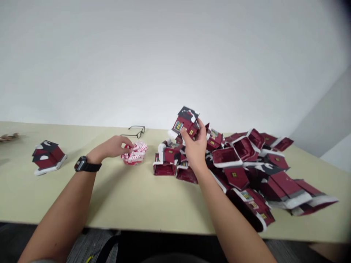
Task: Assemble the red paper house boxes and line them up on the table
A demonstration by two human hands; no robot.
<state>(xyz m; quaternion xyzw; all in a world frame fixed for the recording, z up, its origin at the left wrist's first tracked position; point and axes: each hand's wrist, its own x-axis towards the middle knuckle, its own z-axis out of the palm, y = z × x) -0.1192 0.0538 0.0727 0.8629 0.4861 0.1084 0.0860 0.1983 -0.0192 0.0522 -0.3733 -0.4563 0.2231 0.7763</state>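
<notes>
My right hand [196,148] is closed around a small model house [187,122]. The house has dark red walls, a dark grey roof with white snow patches, and yellow windows; it is held tilted above a heap of similar houses. On the left, my left hand [116,148] reaches into a small pile of red-and-white striped pieces [135,153]. Its thumb and fingers are pinched at the near side of the pile, and their tips are partly hidden among the stripes. What kind of pieces these are, I cannot make out.
Many similar model houses [237,179] lie heaped at the right, several showing hollow undersides. One house [49,157] stands alone at the left. Eyeglasses [137,132] lie behind the striped pile. The pale yellow table [153,208] meets a white wall [137,65]. A blurred brownish thing [8,137] sits far left.
</notes>
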